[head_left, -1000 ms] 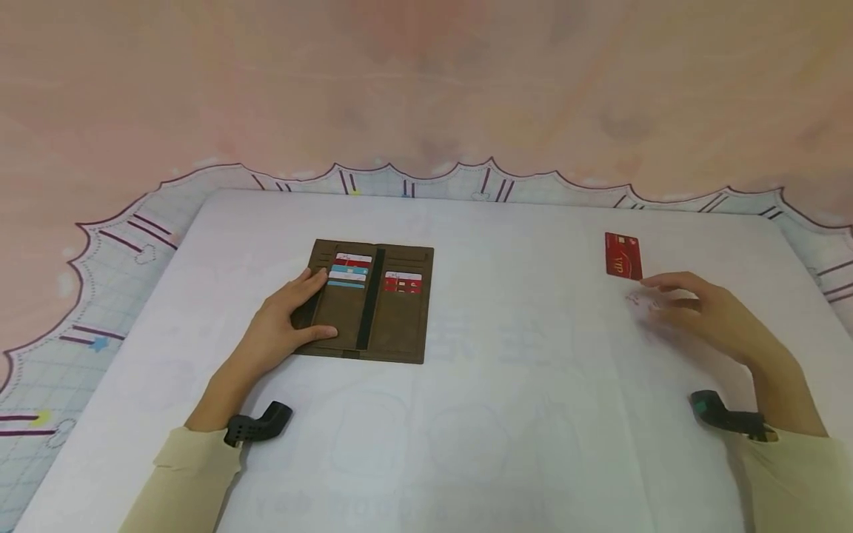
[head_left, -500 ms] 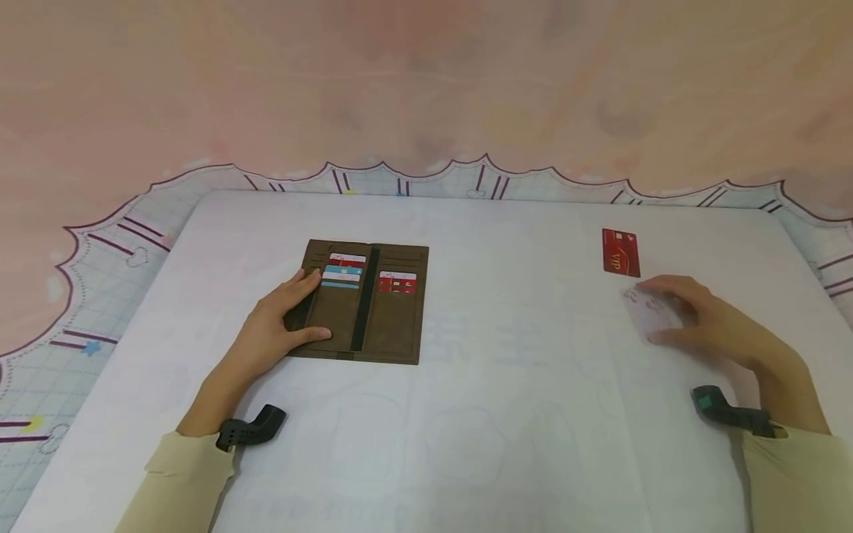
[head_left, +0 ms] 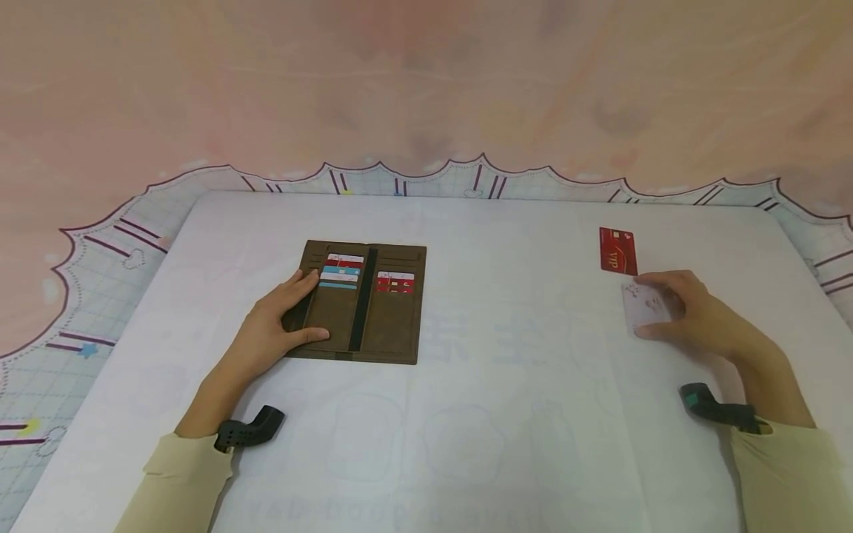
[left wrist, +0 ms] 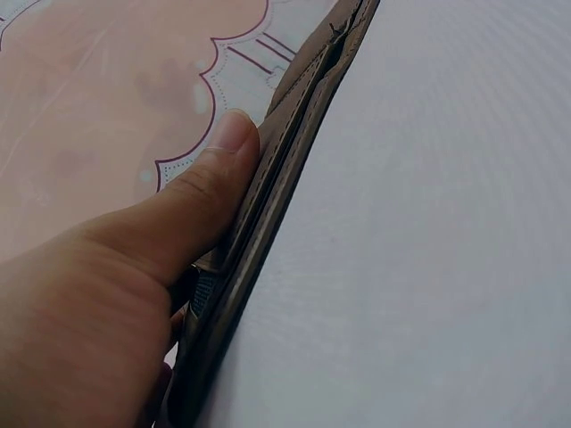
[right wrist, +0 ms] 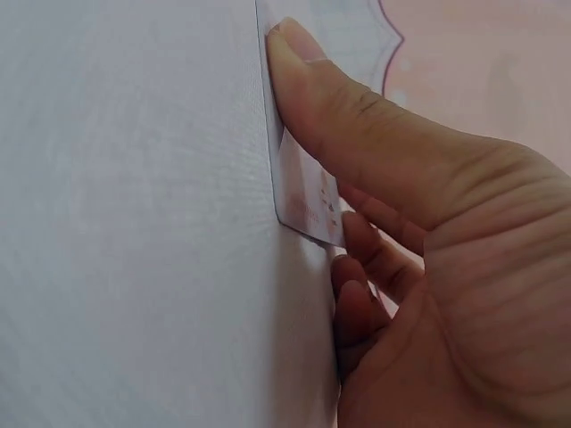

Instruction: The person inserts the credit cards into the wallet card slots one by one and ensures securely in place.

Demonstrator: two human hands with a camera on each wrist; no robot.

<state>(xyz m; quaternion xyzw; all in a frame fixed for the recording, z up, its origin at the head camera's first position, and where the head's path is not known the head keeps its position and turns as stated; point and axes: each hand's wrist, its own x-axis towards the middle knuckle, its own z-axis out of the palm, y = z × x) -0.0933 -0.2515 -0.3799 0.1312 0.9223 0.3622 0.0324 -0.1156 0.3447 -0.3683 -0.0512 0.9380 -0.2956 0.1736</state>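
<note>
In the head view my left hand [head_left: 273, 326] rests on the left part of an open brown wallet [head_left: 393, 326], its thumb and index finger spread over it. Several cards [head_left: 343, 271] stick out of the wallet's slots. The left wrist view has the thumb [left wrist: 201, 183] lying along the wallet's edge. On the right, my right hand [head_left: 706, 318] grips a whitish card [head_left: 643, 300] with reddish print between thumb and fingers, close over the table. Right above its index fingertip lies a red VIP card [head_left: 618, 252]. In the right wrist view the thumb partly hides the whitish card [right wrist: 308, 192].
A white sheet [head_left: 506, 414] with faint printed letters covers the table. Beyond it is a patterned cloth border [head_left: 426, 185] and a pinkish backdrop [head_left: 426, 81]. Each wrist wears a black camera mount [head_left: 249, 429].
My right thumb and fingers have closed about the whitish card, and it now shows more fully, a little further left. My left hand stays on the wallet; the view has shifted slightly.
</note>
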